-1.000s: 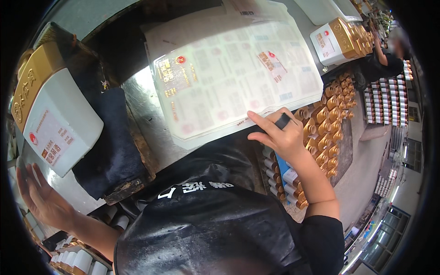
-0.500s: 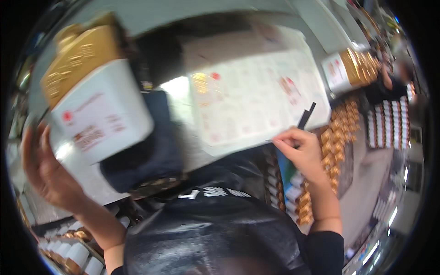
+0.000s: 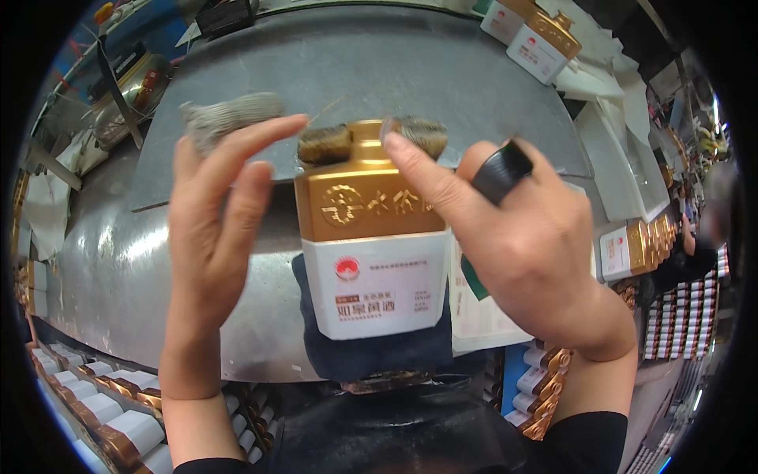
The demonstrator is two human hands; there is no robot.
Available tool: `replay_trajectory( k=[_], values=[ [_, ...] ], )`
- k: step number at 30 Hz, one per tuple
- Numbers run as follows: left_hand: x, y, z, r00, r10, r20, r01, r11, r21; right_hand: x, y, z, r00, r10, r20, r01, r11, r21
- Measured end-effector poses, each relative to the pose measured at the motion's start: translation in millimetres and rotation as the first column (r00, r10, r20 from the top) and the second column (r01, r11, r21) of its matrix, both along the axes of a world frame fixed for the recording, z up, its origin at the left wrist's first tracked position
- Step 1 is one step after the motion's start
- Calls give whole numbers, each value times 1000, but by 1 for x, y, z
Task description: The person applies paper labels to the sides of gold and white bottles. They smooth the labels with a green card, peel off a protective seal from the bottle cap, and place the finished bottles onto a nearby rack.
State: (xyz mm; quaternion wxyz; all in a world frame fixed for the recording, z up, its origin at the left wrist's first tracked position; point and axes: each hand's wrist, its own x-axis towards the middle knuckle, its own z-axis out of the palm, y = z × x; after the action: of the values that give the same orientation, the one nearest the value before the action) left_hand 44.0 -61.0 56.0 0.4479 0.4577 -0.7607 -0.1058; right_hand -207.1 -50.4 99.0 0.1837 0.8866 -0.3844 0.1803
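Note:
A flat bottle [image 3: 375,276] with a gold upper half and a white, labelled lower half lies before me on a dark cloth pad [image 3: 324,351]. Two brown, rough-looking blocks [image 3: 324,145] flank its neck. To the left of the bottle is my left hand [image 3: 209,213], open with fingers apart, beside a grey bunched cloth [image 3: 233,114]. My right hand [image 3: 525,229] points its index finger at the bottle's neck. Its other fingers curl around a black-handled tool [image 3: 504,170]; a green piece shows below the hand, and the tool's working end cannot be made out.
Beneath the right forearm lies a pale printed sheet [image 3: 482,336]. Two similar bottles [image 3: 541,51] stand at the far right of the grey table [image 3: 379,59]. A white tray [image 3: 612,150] is at the right edge. Rows of bottles [image 3: 99,407] sit below the table.
The bottle has gone from tilted at the left to the pad in front of me. My right hand has moved from the sheet to the bottle's neck. The view has also shifted.

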Motion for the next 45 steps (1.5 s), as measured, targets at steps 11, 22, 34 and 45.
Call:
replay_trajectory(
  k=[11,22,34,45],
  values=[
    [-20,-45,16,971,-232,59,213,951,225,7,-16,-3,974,34,-225,-73,983,-168],
    [-13,-54,18,962,-271,-22,259,892,371,-13,-49,-3,948,-11,319,-91,949,301],
    [-12,-79,13,904,-426,21,396,856,333,1,-95,13,930,-38,365,-246,675,696],
    [-4,-89,10,860,-509,-37,476,775,415,7,-99,11,920,-66,385,-272,600,753]
  ],
)
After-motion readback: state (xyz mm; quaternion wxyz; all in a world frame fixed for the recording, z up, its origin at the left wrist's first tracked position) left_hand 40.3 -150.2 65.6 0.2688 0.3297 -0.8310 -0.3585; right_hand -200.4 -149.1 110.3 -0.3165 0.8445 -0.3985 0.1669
